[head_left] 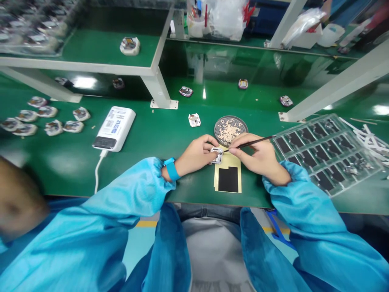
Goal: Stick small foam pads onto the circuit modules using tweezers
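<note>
Left hand (196, 155) gripping small white module (216, 155); right hand (258, 156) pinching thin dark stick (251, 142). Risk: tip slip from unsteady grip, scratching module.

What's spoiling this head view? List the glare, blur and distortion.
Head view: glare spots shine on the glossy green bench; a person's head at lower left is heavily blurred; wide-angle distortion makes the white shelf leg slant steeply; the left hand and right hand look fairly sharp.
</note>
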A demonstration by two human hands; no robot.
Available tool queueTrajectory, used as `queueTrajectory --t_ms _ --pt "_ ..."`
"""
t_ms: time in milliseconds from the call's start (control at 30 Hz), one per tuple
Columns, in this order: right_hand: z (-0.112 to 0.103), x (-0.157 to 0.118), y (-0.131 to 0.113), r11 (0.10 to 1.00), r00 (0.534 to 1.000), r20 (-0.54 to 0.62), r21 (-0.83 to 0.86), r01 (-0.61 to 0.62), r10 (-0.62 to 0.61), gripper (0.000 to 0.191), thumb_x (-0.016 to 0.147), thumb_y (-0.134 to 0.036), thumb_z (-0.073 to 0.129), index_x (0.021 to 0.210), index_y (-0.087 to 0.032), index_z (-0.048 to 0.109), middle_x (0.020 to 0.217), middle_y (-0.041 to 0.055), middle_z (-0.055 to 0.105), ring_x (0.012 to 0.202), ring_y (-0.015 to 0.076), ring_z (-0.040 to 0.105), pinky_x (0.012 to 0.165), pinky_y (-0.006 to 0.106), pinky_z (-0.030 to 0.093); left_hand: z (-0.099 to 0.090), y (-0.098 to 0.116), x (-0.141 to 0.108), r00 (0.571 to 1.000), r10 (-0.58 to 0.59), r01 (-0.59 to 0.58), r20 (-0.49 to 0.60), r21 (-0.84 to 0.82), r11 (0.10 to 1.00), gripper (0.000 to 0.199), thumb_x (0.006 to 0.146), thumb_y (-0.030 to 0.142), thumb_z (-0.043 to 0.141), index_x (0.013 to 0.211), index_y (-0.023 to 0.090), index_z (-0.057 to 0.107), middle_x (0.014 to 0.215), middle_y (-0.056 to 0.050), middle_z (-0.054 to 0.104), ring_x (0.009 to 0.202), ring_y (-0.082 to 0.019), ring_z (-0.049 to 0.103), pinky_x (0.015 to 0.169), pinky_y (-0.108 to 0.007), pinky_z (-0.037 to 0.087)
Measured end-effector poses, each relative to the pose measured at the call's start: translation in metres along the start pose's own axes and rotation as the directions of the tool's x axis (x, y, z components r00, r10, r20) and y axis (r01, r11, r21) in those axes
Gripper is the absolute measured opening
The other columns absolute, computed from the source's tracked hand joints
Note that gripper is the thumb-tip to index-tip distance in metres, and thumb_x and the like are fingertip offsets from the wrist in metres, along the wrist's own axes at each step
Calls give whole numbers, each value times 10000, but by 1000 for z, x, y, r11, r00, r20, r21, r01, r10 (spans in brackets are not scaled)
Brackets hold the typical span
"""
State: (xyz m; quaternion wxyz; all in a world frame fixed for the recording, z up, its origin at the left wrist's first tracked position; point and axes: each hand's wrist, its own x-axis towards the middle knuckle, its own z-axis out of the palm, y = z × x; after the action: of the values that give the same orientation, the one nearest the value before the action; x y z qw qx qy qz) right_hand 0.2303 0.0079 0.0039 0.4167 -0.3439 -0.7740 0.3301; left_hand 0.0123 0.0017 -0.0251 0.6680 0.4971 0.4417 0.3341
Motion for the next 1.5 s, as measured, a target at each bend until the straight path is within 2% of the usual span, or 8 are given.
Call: queueTrajectory --t_ms 167,433,667,867,1100,1233,1333,1500 --pt "2 0 1 996 997 6 -47 74 -74 133 847 -148 756 949 -217 705 923 46 738 881 197 706 820 370 578 1 -1 0 1000 8 -8 -9 6 1000 244 789 87 672 989 144 545 794 -48 728 667 -144 706 553 -214 549" --pt "1 -1 -4 998 1000 26 -68 3 -1 82 874 -215 738 945 -246 711 934 58 743 910 229 709 853 416 585 1 0 0 1000 4 -4 -10 31 1000 216 798 101 684 973 144 564 783 -45 726 656 -138 696 566 -220 546" --pt "3 -1 -3 996 998 63 -91 23 -17 100 882 -199 720 970 -244 705 958 60 739 931 225 704 873 416 584 2 -1 -1 1000 0 1 -26 38 999 213 795 98 680 967 145 563 793 -53 727 673 -149 703 564 -225 544" --pt "2 -2 -4 996 999 23 -79 30 -29 119 854 -172 743 943 -230 691 926 55 729 890 213 700 844 397 578 1 3 -2 999 8 -7 -32 18 1000 259 744 49 698 975 117 602 867 -61 720 701 -142 714 617 -234 570" --pt "0 0 -6 993 996 20 -91 -79 81 76 872 -268 747 897 -223 691 892 54 726 827 195 695 736 347 589 1 0 -4 993 93 -87 -76 73 993 204 788 93 697 988 109 657 946 -77 737 728 -122 719 646 -205 559" --pt "5 -1 -5 989 989 6 -22 -147 148 105 861 -284 763 893 -211 696 900 51 720 806 172 691 724 315 610 1 0 -5 984 147 -135 -103 115 984 186 833 173 696 1009 115 678 946 -82 744 701 -114 702 638 -211 552" --pt "4 -1 -5 969 971 17 56 -239 238 148 851 -330 776 877 -206 700 902 57 718 808 174 697 723 315 620 1 2 -6 984 150 -140 -100 99 985 215 804 146 711 1014 115 679 942 -80 745 698 -110 699 638 -205 548" --pt "-12 2 -10 910 924 252 229 -346 288 144 838 -306 796 859 -188 717 924 69 739 903 200 723 807 347 616 -1 8 -4 995 49 -50 -85 -7 999 304 722 36 710 1018 97 680 952 -82 746 698 -112 709 661 -212 566"
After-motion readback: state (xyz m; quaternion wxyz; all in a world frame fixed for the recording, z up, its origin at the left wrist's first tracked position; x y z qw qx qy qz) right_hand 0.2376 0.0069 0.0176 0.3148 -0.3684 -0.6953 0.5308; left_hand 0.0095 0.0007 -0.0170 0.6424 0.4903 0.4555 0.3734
